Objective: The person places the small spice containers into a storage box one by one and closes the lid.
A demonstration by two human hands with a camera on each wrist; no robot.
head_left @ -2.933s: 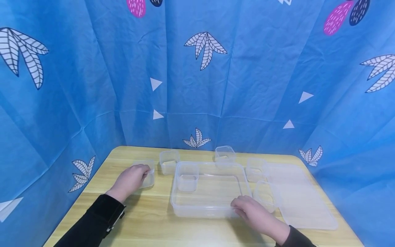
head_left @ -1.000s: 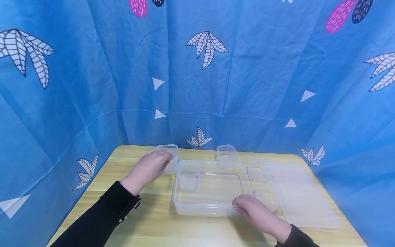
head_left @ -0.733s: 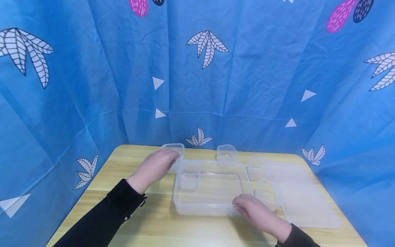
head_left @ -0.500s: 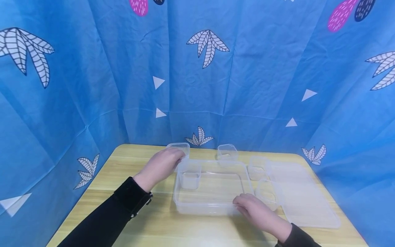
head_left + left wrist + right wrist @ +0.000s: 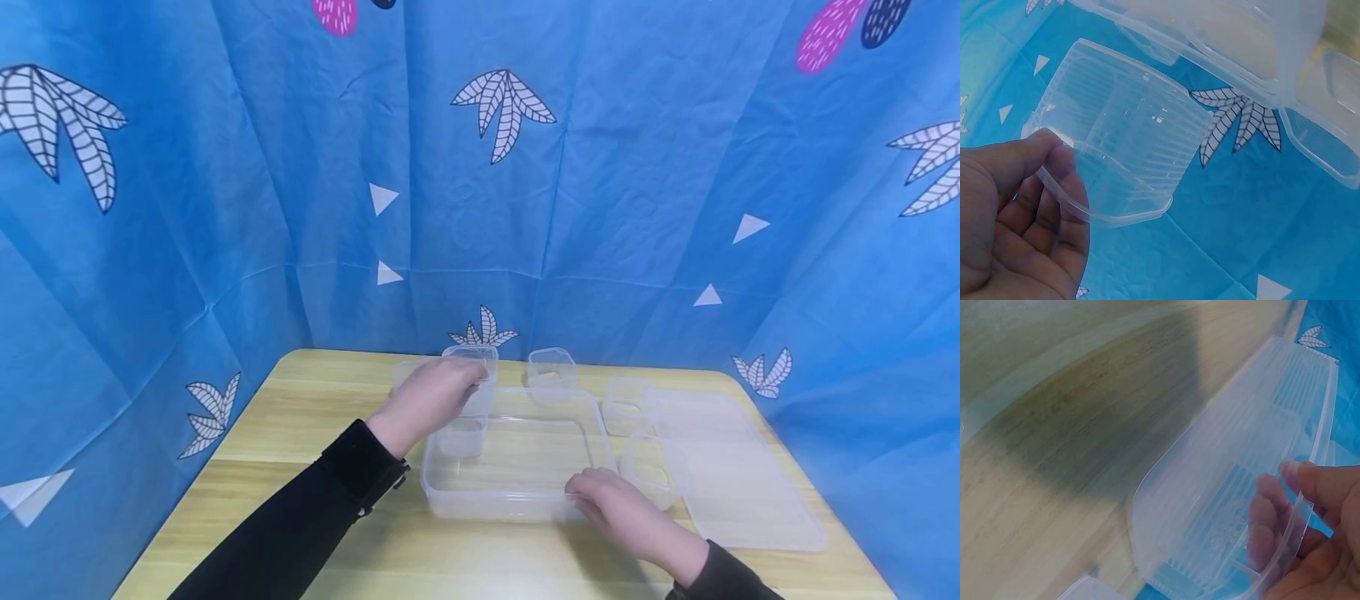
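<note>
My left hand [image 5: 431,402] pinches the rim of a small clear plastic container [image 5: 1129,125], thumb on one side and fingers on the other. It hangs over the back left corner of a large clear rectangular box [image 5: 517,507]. Inside that box, at its left end, stands another small container [image 5: 462,442], partly hidden by the held one and my hand. With my right hand [image 5: 618,515] I grip the box's front rim near its right corner; in the right wrist view thumb and fingers [image 5: 1263,515] straddle the wall.
A small container [image 5: 405,372] stands behind my left hand, partly covered. Another [image 5: 552,373] is behind the box, and two more [image 5: 624,408] stand along its right side. A flat translucent lid [image 5: 738,471] lies on the right of the wooden table. Blue curtain surrounds the table.
My left hand has carried the small container from the left of the table rightwards, past another container, to above the box's back left corner. The right hand keeps its grip on the box rim.
</note>
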